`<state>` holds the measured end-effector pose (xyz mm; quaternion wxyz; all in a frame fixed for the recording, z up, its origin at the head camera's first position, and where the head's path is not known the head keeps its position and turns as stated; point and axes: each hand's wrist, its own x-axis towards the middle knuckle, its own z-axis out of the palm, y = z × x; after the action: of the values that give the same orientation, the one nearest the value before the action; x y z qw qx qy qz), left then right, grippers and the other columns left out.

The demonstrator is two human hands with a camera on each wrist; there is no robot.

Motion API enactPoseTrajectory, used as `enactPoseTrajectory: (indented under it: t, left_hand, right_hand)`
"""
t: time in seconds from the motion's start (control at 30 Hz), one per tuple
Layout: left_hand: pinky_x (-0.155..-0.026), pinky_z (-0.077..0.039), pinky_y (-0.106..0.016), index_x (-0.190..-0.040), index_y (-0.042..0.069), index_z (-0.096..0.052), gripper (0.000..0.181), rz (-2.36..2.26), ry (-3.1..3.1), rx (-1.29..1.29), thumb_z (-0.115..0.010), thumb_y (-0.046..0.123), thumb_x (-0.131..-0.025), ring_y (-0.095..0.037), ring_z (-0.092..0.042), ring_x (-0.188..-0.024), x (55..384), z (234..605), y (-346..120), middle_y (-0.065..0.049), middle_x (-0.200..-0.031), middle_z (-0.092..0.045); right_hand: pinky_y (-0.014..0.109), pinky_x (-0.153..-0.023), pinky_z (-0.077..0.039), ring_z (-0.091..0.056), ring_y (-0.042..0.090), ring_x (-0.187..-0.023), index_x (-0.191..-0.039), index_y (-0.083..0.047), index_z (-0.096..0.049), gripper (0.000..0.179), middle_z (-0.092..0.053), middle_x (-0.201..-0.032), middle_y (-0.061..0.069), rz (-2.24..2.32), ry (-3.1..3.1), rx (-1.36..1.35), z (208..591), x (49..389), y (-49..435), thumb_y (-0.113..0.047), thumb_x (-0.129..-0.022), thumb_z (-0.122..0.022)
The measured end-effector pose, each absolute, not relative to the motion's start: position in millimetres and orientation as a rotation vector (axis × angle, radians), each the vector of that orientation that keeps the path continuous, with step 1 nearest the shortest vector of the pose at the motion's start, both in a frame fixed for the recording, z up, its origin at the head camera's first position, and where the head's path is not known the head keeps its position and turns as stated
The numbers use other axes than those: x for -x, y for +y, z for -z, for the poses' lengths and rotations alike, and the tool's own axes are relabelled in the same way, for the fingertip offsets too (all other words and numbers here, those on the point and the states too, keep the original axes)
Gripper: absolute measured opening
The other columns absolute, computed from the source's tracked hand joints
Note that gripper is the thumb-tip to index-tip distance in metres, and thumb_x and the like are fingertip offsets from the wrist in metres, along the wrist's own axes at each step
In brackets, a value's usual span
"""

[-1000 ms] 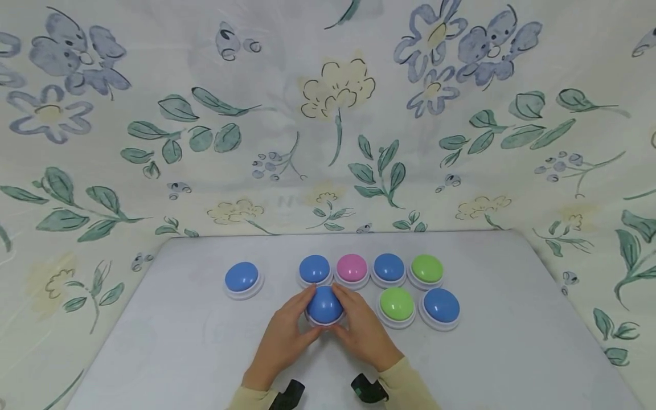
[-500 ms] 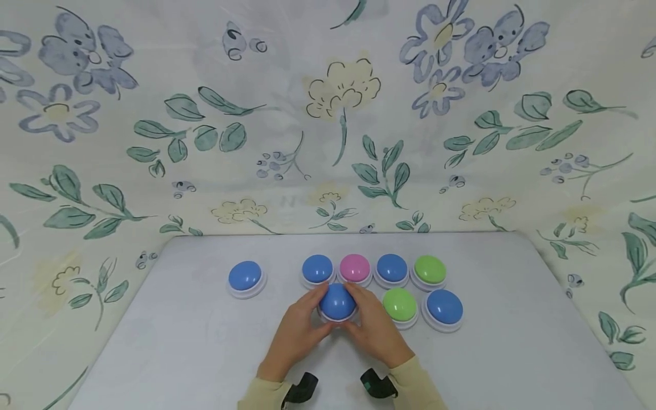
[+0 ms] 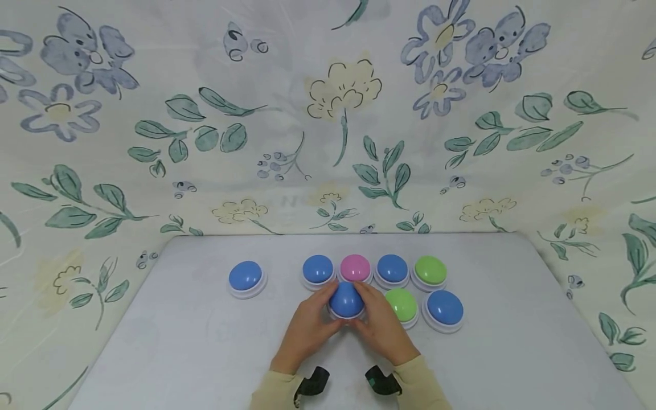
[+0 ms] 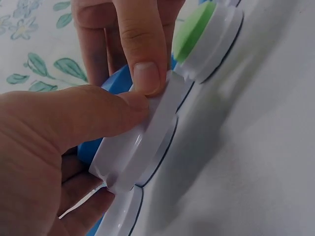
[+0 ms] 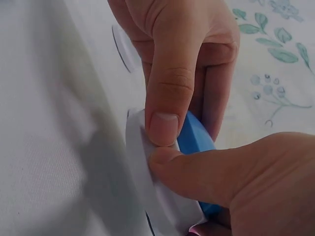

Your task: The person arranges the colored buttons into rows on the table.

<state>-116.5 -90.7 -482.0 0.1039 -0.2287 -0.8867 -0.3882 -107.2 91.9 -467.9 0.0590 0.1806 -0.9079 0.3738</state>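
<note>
Between my two hands is a blue push button [image 3: 346, 300] with a white round base. My left hand [image 3: 306, 330] grips its left side and my right hand [image 3: 385, 329] its right side. Both thumbs lie side by side on the near wall of the white base [image 4: 128, 142], as the left wrist view shows. The base appears raised a little off the table. Just beyond it are a blue button [image 3: 318, 269] and a pink button [image 3: 355, 266], the pink one's near edge partly covered. Close to my right fingers sits a green button [image 3: 402, 303], partly hidden by that hand.
Further along the back row stand a blue button [image 3: 392, 267] and a green button [image 3: 430, 270]. Another blue button [image 3: 445, 307] is at the front right, and one more blue button [image 3: 246, 275] stands apart at left. Floral cloth [image 3: 287, 114] hangs behind the white table [image 3: 169, 341].
Both hands have carried the held blue button to the right, from in front of the back row's left blue button towards the pink and front green ones. The other buttons stay put.
</note>
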Motion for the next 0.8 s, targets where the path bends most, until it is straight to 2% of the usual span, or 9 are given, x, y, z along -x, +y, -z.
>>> enactPoseTrajectory:
  t: [0.8]
  left_hand:
    - [-0.108, -0.046, -0.046, -0.136, -0.007, -0.057, 0.073, 1.156, -2.589, 0.699, -0.088, 0.003, -0.071, -0.034, -0.058, -0.127, 120, 499, -80, -0.02, -0.138, -0.06]
  right_hand:
    - [0.053, -0.108, -0.044, -0.052, 0.043, -0.128, -0.138, 0.016, -0.046, 0.067, -0.052, -0.138, 0.031, -0.987, -2.793, -0.543, 474, 104, 94, 0.003, -0.081, -0.079]
